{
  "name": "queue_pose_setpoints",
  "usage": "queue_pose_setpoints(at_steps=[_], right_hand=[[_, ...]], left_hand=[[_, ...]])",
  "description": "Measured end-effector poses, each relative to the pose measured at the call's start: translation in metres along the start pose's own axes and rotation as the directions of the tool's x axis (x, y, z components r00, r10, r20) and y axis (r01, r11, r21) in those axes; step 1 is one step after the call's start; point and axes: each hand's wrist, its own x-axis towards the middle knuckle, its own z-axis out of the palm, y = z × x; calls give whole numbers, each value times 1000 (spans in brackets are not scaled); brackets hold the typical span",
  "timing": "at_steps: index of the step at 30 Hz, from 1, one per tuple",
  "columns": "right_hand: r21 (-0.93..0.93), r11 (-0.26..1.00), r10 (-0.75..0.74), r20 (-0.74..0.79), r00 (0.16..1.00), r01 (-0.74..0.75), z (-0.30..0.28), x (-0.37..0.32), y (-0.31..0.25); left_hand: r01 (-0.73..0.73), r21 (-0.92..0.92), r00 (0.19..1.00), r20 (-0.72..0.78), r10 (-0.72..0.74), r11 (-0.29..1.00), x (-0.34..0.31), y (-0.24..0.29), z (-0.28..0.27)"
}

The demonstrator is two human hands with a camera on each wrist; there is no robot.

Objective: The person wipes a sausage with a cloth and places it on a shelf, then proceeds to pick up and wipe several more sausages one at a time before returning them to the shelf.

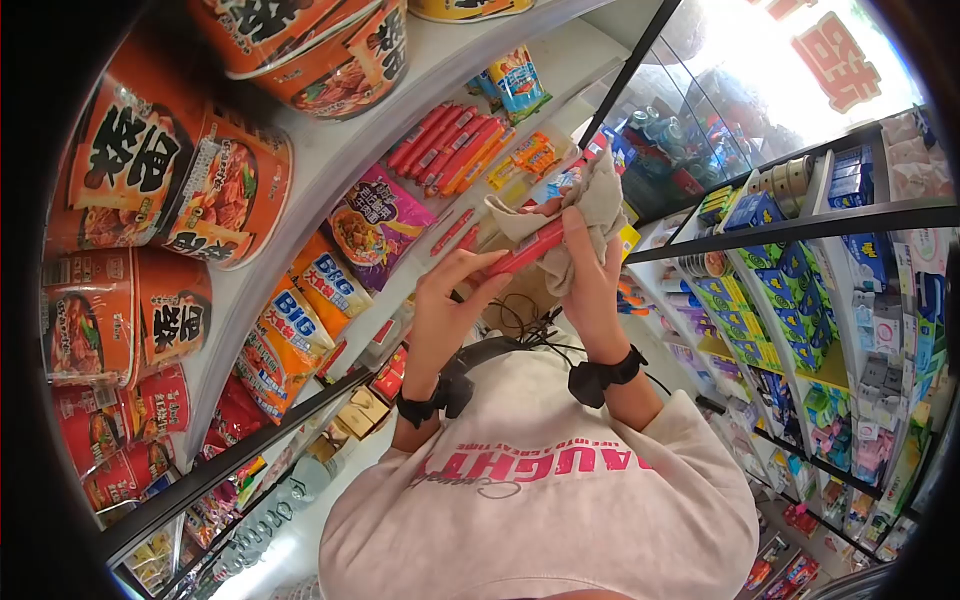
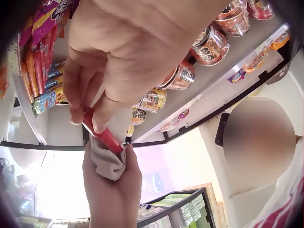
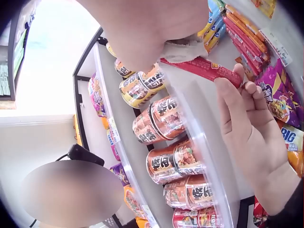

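A sausage in a red wrapper (image 1: 527, 250) is held between both hands in front of the shelf. My left hand (image 1: 452, 285) pinches one end between thumb and fingers, seen most plainly in the right wrist view, where the red sausage (image 3: 209, 70) points toward the other hand. My right hand (image 1: 592, 275) holds a light grey cloth (image 1: 598, 195), folded about the other end of the sausage. In the left wrist view the cloth (image 2: 107, 161) lies in the right palm, under the sausage's far end, which it partly hides.
More red sausages (image 1: 440, 140) lie in a row on the shelf, beside a purple noodle packet (image 1: 375, 225) and orange snack bags (image 1: 285, 335). Noodle tubs (image 1: 230, 185) crowd the shelf at left. Shelves of boxed goods (image 1: 790, 290) stand at right. A black frame bar (image 1: 240, 460) edges the shelf.
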Motion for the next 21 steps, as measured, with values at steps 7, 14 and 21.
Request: queue_pose_setpoints(at_steps=[7,14,21], right_hand=[[37,997,75,-127,989,-71,-28,22,-6],[-795,571,-69,202,977,205,-68,115,27],[-373,922,-36,181,983,102,-54,194,78]], left_hand=[[-70,196,991,-95,90,978,10,8,-5],[-116,477,963,-162,217,871,53,4,-13],[-38,565,905,-330,268,824,104,-40,-28]])
